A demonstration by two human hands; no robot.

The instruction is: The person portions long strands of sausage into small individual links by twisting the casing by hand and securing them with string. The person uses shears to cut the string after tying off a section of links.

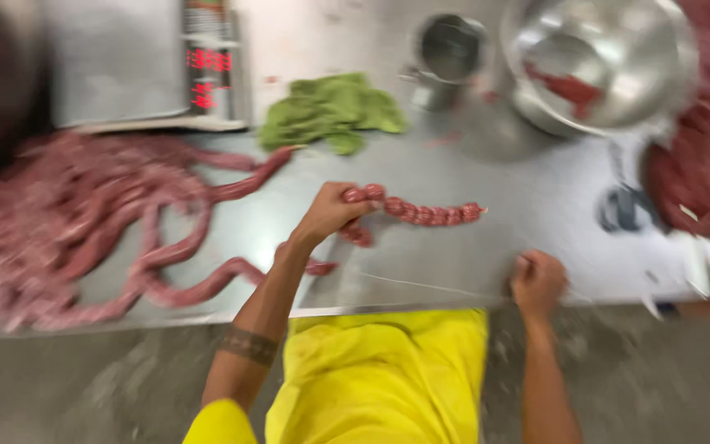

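The left hand [332, 212] pinches the sausage rope [421, 212] where short links lie on the steel table [486, 263]; the right hand [538, 282] is closed near the table's edge, seemingly on a thin string [429, 285], though blur hides it. Pulling hard could split the casing, or drag the loose coils [84, 230] off the edge.

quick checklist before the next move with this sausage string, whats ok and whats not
1. Left hand grips the sausage: ok.
2. Right hand closed at the table edge, thin string running to it: grip cannot tell, blurred.
3. Sausage end lies flat on the table: ok.
4. Sausage pile stays on the table: ok.
5. Green cloth lies apart from the sausage: ok.
6. Bowl stands clear of both hands: ok.
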